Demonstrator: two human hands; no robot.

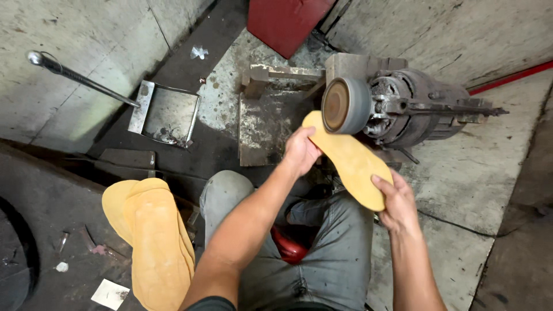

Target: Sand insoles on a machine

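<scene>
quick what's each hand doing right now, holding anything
Left hand: closed on the toe end of the flat yellow shoe-sole piece, up against the round grey grinding wheel.
Right hand: closed on the heel end of the same sole.

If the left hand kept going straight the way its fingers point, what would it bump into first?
Probably the grinding wheel on the motor. The left hand grips the yellow sole near its toe, fingers aimed up towards the wheel just beyond, though depth is hard to judge.

Bare forearms, faded grey jeans (322,253)

Head view, steeply down, close
</scene>
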